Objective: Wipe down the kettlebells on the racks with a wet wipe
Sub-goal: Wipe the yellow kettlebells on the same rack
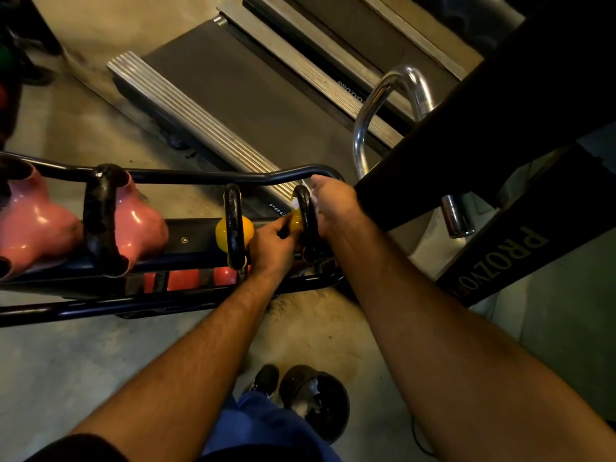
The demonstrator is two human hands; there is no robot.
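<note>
At the rack's [200, 177] right end, the right hand [330, 208] grips a white wet wipe [296, 203] against the small yellow kettlebell's black iron handle [305, 225]; the left hand [271, 245] pinches its bell steady. Best to sweep the whole loop.

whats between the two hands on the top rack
In the head view, the black handle of the right-end yellow kettlebell stands between the left hand and right hand, with white wet wipe showing at the right hand.

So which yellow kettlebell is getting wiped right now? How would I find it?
Look at the dark metal rack and follow its top shelf past the two pink kettlebells to the right end. Two small yellow kettlebells with black handles sit there; it is the right-hand one, with the left hand and right hand on it and a white wet wipe.
</note>
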